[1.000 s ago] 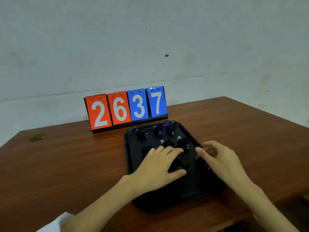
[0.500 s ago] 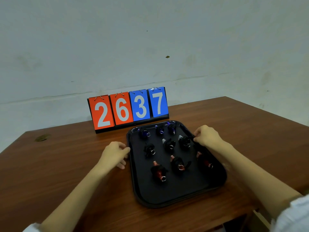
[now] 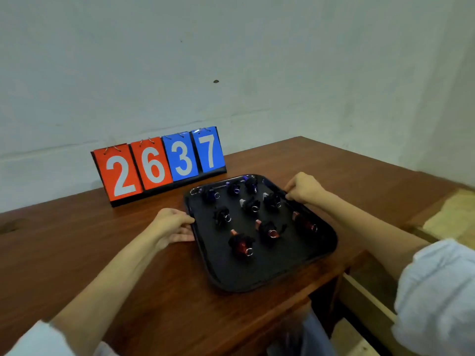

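The black tray (image 3: pixel 257 278) lies on the counter (image 3: pixel 77 253) near its right edge and carries small dark ringed pieces (image 3: pixel 241 244). The left hand (image 3: pixel 171 226) curls its fingers around the tray's left rim. The right hand (image 3: pixel 304 187) grips the far right rim with bent fingers.

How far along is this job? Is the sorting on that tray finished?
Sorting looks done: nine small ringed pieces lie in three rows on the black tray, bluish at the back, reddish in front. In hand: the left hand and right hand grip opposite rims. Left, probably: lifting or shifting the tray, which rests on the wooden table.
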The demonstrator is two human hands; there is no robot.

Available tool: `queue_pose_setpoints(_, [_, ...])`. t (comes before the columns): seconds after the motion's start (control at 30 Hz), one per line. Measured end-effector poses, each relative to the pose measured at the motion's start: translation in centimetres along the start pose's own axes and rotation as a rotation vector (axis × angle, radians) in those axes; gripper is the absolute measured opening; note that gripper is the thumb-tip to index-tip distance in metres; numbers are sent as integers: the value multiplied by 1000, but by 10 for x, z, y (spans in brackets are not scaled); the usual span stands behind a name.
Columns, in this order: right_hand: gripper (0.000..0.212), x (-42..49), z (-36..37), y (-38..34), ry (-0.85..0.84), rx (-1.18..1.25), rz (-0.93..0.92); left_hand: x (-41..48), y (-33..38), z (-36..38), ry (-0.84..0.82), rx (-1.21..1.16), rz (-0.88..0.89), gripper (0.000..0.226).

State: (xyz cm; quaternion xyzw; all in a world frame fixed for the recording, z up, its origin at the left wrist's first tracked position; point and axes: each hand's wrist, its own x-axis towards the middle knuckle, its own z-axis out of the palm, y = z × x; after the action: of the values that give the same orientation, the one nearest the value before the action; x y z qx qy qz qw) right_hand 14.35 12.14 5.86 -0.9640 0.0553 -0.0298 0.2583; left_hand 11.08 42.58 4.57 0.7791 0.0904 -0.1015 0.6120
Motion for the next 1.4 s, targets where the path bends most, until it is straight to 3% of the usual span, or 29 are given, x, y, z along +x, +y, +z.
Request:
queue_pose_setpoints(0.13, [21, -32, -28, 28, 81, -12, 69, -15, 16, 30, -153, -41, 43, 5])
queue_pose_setpoints(0.37, [24, -102, -89, 99, 210, -74, 225, -47, 22, 114, -429, -29, 83, 16])
queue_pose_setpoints(0.73, [25, -242, -153, 243, 269, -138, 505, -122, 10, 280, -773, -39, 11, 13])
queue_pose_setpoints(0.87, [26, -281, -166, 293, 290, -118, 567, -137, -2, 332, -885, -15, 5, 24])
queue_pose_setpoints(0.97, [26, -298, -163, 320, 268, -140, 607, -137, -18, 362, -896, 1, -40, 39])
queue_pose_setpoints(1.17, [24, -308, -137, 358, 232, -118, 652, -130, -43, 392, -864, 81, -113, 43])
queue_pose_setpoints(1.4, [26, -279, -112, 370, 202, -111, 668, -105, -49, 393, -767, 154, -138, 34])
